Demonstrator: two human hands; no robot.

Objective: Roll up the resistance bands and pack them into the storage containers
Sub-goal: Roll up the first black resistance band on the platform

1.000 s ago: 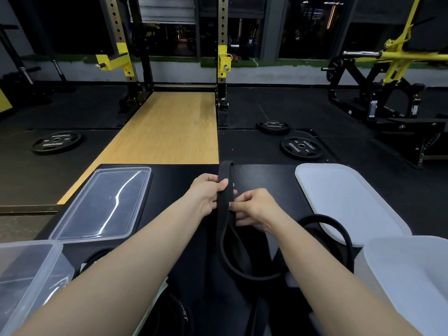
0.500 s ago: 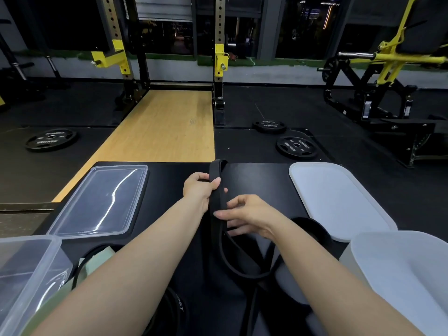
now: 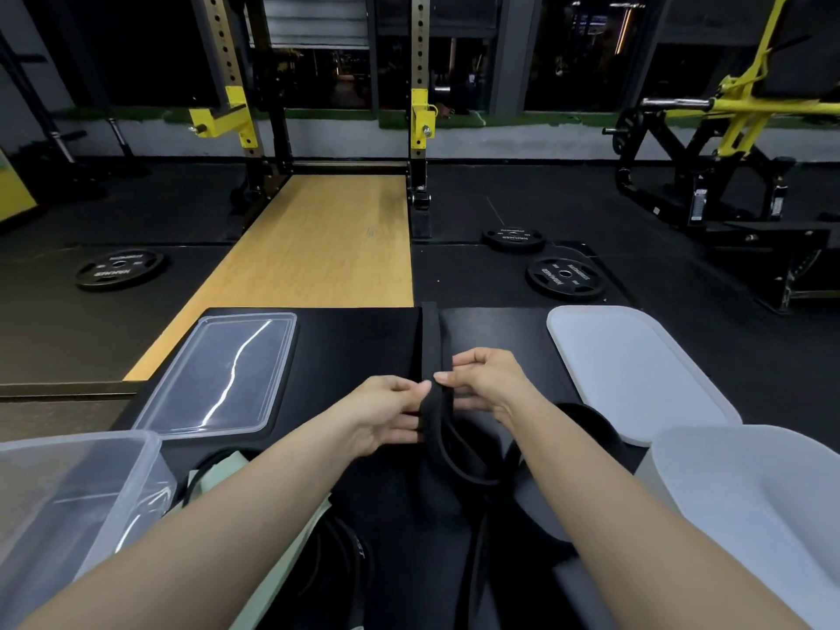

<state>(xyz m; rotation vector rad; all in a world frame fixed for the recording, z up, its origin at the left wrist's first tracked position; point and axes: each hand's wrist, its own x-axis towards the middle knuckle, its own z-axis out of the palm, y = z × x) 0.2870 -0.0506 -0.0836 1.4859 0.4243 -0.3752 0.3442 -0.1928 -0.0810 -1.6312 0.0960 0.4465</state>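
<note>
Left hand: the left hand (image 3: 386, 413) pinches the black band (image 3: 429, 352) between thumb and fingers, from the band's left edge.
Right hand: the right hand (image 3: 484, 384) pinches the same band from the right, its thumb tip on the band's face just beside the left thumb.
Black band: a flat strap lying along the middle of the black mat (image 3: 363, 347); its far end reaches the mat's far edge, its near part loops loosely between the forearms.
Other bands: a second black band (image 3: 600, 425) curls behind the right wrist; more dark bands (image 3: 345, 552) lie under the left forearm, detail unclear.
Clear container: the clear tub (image 3: 68, 502) stands at near left, its clear lid (image 3: 218, 375) flat on the mat beyond it.
White container: the white tub (image 3: 750, 502) stands at near right, its white lid (image 3: 636, 370) flat beyond it.
Surroundings: 3 weight plates (image 3: 566, 277) lie on the dark floor; a wooden platform (image 3: 318, 247) runs to a yellow-and-black rack (image 3: 420, 115).
</note>
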